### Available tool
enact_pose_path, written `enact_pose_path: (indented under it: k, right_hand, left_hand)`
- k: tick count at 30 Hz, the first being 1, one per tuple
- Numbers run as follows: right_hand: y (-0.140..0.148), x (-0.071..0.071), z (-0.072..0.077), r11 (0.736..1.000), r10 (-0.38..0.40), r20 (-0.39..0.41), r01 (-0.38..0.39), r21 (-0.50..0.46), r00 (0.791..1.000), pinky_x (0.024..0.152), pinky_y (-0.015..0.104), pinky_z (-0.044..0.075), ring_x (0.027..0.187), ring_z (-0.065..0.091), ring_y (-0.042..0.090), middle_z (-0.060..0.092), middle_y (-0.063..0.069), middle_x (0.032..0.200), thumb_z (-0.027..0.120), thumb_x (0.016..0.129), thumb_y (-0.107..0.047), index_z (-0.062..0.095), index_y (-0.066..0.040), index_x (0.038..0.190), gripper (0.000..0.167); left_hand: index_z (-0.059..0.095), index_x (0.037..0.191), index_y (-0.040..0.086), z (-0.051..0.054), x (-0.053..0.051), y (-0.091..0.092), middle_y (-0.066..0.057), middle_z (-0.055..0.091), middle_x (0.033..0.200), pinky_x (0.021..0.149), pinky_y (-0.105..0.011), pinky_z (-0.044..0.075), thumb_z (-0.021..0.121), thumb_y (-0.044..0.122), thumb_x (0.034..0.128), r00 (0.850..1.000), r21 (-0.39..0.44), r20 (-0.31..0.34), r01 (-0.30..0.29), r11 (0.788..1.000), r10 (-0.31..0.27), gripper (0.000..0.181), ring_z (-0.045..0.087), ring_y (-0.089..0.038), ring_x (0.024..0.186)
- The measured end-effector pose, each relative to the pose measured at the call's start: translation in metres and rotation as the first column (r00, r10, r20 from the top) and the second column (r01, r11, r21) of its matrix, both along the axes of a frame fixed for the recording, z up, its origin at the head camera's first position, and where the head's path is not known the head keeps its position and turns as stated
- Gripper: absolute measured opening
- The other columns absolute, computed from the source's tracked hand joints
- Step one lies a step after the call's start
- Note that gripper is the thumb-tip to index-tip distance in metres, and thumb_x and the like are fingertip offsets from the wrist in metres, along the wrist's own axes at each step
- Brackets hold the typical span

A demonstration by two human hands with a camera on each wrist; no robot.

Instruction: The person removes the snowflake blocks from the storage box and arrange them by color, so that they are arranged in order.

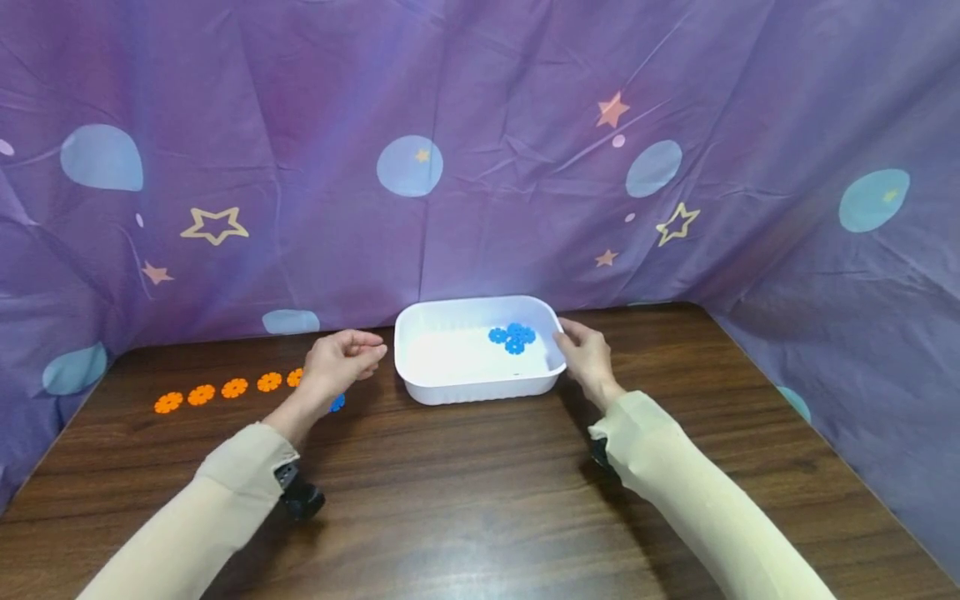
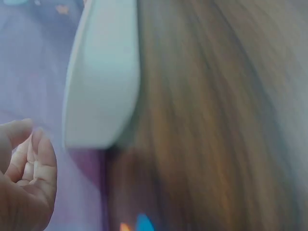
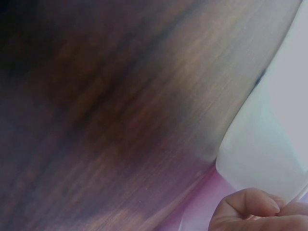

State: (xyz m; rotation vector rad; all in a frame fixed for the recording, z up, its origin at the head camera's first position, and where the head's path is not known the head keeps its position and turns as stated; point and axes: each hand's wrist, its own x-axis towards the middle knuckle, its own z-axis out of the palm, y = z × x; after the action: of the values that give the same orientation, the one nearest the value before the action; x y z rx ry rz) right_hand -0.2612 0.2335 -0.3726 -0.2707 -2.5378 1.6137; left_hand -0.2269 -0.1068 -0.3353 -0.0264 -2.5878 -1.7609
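Observation:
A white plastic tub [image 1: 457, 392] stands near the back of the table, with several blue flower-shaped discs [image 1: 514, 345] inside, toward its right end. My right hand [image 1: 588, 357] pinches the tub's right rim between thumb and fingers; the right wrist view shows the thumb against the tub wall [image 3: 260, 154]. Just off the tub's left end hovers my left hand [image 1: 339, 365], its fingers loosely bent and nothing seen in them. Below that wrist a blue disc [image 1: 337, 403] lies on the table, partly hidden by the hand.
Several orange flower-shaped discs [image 1: 235, 388] lie in a row on the left of the brown wooden table [image 1: 450, 492]. The row's right end is partly covered by my left hand. A purple patterned curtain [image 1: 337, 167] hangs behind the table and along its sides.

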Motion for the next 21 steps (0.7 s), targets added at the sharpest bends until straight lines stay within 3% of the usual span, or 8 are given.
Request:
enact_pose_path:
  k: [4,10,15,21]
  right_hand:
    - [0.000,0.000,-0.001,1.000,-0.001,-0.002,0.001,0.005,1.000,0.041,0.018,0.039,0.048,0.046,0.006,0.064,0.021,0.109,0.053,0.095,-0.020,0.054,-0.009,0.133,0.039]
    - [0.001,0.000,-0.001,1.000,-0.001,-0.013,0.001,0.013,1.000,0.042,0.018,0.041,0.052,0.049,0.007,0.065,0.020,0.110,0.053,0.095,-0.020,0.054,-0.008,0.132,0.039]
    - [0.001,0.001,0.000,0.999,-0.013,-0.022,0.014,0.031,1.000,0.042,0.018,0.041,0.055,0.052,0.010,0.065,0.020,0.109,0.054,0.094,-0.020,0.055,-0.009,0.131,0.038]
    - [0.000,0.001,0.001,0.999,-0.026,-0.023,0.028,0.046,0.999,0.047,0.019,0.045,0.069,0.059,0.019,0.066,0.018,0.111,0.054,0.094,-0.021,0.056,-0.010,0.130,0.038]
  left_hand:
    - [0.061,0.113,-0.006,0.008,-0.007,0.033,-0.020,0.067,0.100,0.075,-0.028,0.057,0.064,0.009,0.0877,0.999,0.068,0.013,0.033,0.997,-0.034,0.030,0.060,-0.005,0.069]
    - [0.063,0.113,-0.003,0.013,-0.022,0.082,-0.020,0.067,0.102,0.078,-0.028,0.057,0.066,0.010,0.0865,0.996,0.109,0.050,0.072,0.991,-0.078,0.029,0.065,-0.019,0.083]
    - [0.064,0.112,-0.001,0.008,-0.035,0.115,-0.018,0.067,0.105,0.078,-0.025,0.056,0.067,0.012,0.0858,0.991,0.100,0.087,0.091,0.991,-0.100,0.030,0.066,-0.024,0.092]
    - [0.065,0.112,0.003,-0.001,-0.050,0.136,-0.015,0.067,0.109,0.081,-0.025,0.055,0.069,0.015,0.0849,0.985,0.068,0.164,0.039,0.997,-0.049,0.030,0.066,-0.025,0.097]
